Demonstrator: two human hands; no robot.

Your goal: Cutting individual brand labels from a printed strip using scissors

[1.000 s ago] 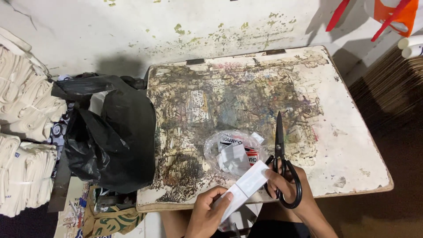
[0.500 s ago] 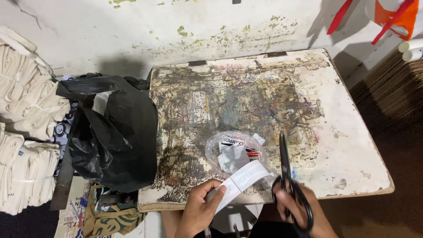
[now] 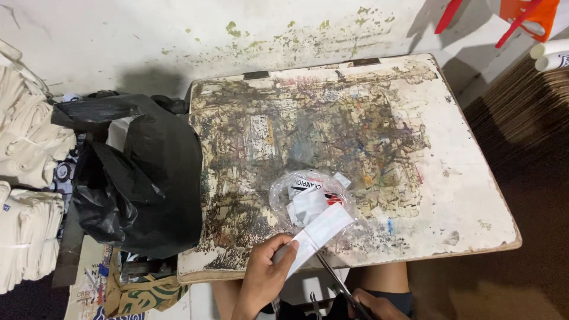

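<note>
My left hand [image 3: 265,274] pinches the near end of a white paper strip [image 3: 317,235] at the front edge of the stained, paint-smeared board [image 3: 450,178]. The strip slants up and to the right toward a clear plastic bag [image 3: 312,194] of paper scraps lying on the board. My right hand [image 3: 372,307] is low at the bottom edge, mostly out of view, gripping black-handled scissors [image 3: 335,281]. The blades point up and left and reach the underside of the strip. Whether they are cutting it I cannot tell.
A black plastic bag [image 3: 139,184] bulges at the board's left side. Stacks of folded cream cloth [image 3: 26,178] fill the far left. Red and orange plastic pieces [image 3: 521,15] and white rolls [image 3: 551,53] sit top right. My bare knee [image 3: 385,277] shows under the board.
The scissors swung down from lying upright beside the bag to a low slant under the strip. My right hand dropped toward the bottom edge. The strip rose a little.
</note>
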